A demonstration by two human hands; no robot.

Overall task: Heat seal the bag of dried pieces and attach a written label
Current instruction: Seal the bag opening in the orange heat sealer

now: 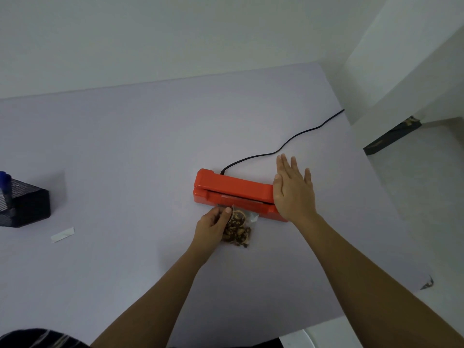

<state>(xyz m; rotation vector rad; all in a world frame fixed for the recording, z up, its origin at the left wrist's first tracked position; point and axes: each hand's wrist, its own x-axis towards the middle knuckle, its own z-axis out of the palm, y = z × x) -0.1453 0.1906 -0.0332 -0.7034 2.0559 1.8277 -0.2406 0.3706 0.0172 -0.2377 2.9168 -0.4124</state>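
An orange heat sealer (233, 190) lies across the middle of the table, its arm slightly raised over the sealing strip. A small clear bag of brown dried pieces (237, 228) lies in front of it, with its top edge at the sealer's jaw. My left hand (213, 226) pinches the bag's upper left corner. My right hand (292, 190) hovers flat, fingers spread, over the right end of the sealer's arm. A white paper label (62, 234) lies on the table at the left.
A black mesh pen holder (25, 204) with a blue pen stands at the left edge. The sealer's black cord (288, 143) runs back right off the lilac table (125, 146). The table's right edge is close to the sealer.
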